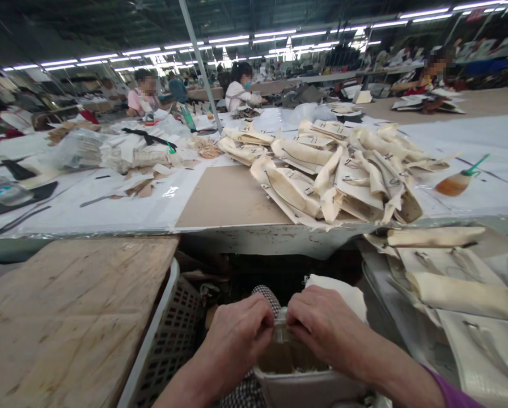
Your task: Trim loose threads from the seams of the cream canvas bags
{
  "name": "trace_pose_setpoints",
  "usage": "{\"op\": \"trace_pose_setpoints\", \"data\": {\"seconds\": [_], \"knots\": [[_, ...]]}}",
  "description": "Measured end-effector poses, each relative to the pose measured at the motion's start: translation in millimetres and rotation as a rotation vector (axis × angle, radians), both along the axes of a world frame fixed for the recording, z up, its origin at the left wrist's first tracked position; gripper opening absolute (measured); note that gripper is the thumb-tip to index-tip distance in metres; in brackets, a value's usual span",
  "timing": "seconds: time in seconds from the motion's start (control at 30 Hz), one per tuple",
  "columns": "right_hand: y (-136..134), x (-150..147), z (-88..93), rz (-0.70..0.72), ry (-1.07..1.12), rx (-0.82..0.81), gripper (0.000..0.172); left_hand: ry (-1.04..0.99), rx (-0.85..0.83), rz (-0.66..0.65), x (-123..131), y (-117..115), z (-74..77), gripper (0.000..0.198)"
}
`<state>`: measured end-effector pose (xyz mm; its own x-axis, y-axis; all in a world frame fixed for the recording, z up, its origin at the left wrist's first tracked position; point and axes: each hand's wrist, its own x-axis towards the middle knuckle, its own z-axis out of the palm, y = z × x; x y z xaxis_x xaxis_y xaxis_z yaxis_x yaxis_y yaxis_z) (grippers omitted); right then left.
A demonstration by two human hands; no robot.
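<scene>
both hands meet just above the white tub (309, 391). the left hand (237, 340) and the right hand (322, 326) each have their fingers curled and pressed together, pinching the top edge of a clear plastic bag (282, 334) that sits right over the tub's open top. left of the tub stands a grey mesh basket (173, 334), with a wooden board (67, 306) beside it. beyond the tub, up on the table, lies a pile of cream cut pieces (343, 175), with a glue bottle (456, 184) further right.
</scene>
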<state>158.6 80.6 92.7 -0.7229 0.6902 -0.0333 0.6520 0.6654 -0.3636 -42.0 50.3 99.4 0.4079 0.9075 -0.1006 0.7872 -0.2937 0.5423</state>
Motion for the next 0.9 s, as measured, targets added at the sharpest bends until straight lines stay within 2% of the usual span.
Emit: {"op": "trace_pose_setpoints", "data": {"seconds": [0.17,0.37,0.5,0.9], "knots": [[-1,1,-0.8,0.014,0.073,0.003,0.012,-0.179,-0.041,-0.074,-3,1,-0.6,0.021],[3,7,-2.7,0.111,0.086,0.035,0.019,-0.255,-0.046,-0.063,-3,1,-2.7,0.021],[6,6,-3.0,0.144,0.079,0.013,0.011,-0.277,-0.049,-0.044,-3,1,-1.0,0.021],[7,-6,-1.0,0.06,0.085,-0.046,0.006,-0.171,-0.095,0.079,-8,-4,-1.5,0.016]]}}
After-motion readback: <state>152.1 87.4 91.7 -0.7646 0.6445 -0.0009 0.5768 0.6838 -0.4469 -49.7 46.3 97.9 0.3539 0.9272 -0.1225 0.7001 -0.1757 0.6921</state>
